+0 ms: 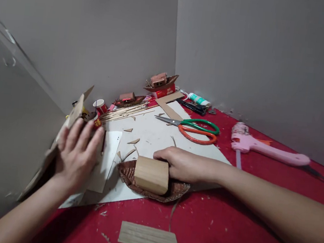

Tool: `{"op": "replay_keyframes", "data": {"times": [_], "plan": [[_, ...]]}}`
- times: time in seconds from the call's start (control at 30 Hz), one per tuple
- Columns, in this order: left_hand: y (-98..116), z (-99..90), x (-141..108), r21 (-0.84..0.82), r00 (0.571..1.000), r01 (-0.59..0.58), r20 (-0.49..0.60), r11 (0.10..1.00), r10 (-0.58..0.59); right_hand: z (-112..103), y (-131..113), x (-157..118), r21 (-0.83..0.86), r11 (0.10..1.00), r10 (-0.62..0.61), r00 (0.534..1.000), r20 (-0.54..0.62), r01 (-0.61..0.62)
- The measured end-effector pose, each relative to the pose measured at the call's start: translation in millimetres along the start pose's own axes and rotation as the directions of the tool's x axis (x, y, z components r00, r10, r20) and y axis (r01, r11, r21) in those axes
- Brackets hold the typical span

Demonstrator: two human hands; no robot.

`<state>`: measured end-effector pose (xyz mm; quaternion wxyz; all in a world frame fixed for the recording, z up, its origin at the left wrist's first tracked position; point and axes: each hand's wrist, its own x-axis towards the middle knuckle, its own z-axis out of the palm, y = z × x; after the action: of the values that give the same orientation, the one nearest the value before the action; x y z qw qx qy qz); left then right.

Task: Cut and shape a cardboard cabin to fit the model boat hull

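Note:
A small brown model boat sits on the white sheet, with a curved plain cardboard cabin over its middle. My right hand reaches in from the right and grips the boat at its far side, behind the cabin; some of its fingertips are hidden. At the left, my left hand is raised with its fingers stretched out, slightly blurred. It is against or just in front of an upright piece of cardboard; whether it touches this I cannot tell.
Scissors with green and orange handles lie beyond my right hand. A pink glue gun rests at the right. Two finished model boats and thin wooden sticks are at the back. A cardboard strip lies in front on the red table.

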<state>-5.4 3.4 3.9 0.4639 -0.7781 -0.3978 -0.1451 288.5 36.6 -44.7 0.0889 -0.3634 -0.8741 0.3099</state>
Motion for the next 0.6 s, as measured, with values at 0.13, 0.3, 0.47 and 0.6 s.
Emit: {"op": "replay_keyframes", "data": {"times": [0.13,0.3,0.47,0.6], "plan": [[-40.1,-19.3,25.9,0.146,0.983,0.18,0.007,0.973,-0.183,-0.4,-0.8,-1.8,0.02,1.0,0.002,1.0,-0.002,-0.002],[-85.7,-42.0,45.2,0.305,0.933,0.303,0.099,0.903,-0.347,0.3,-1.8,-2.1,0.044,0.999,0.015,1.0,-0.009,-0.014],[-122.0,-56.2,53.9,0.501,0.858,0.28,0.252,0.819,-0.447,3.1,0.4,-2.3,0.054,0.999,0.011,1.0,-0.016,-0.011],[-154.0,-64.3,62.6,0.573,0.747,0.269,0.384,0.774,-0.543,5.0,1.8,-2.1,0.054,0.998,0.014,1.0,-0.021,-0.013]]}}
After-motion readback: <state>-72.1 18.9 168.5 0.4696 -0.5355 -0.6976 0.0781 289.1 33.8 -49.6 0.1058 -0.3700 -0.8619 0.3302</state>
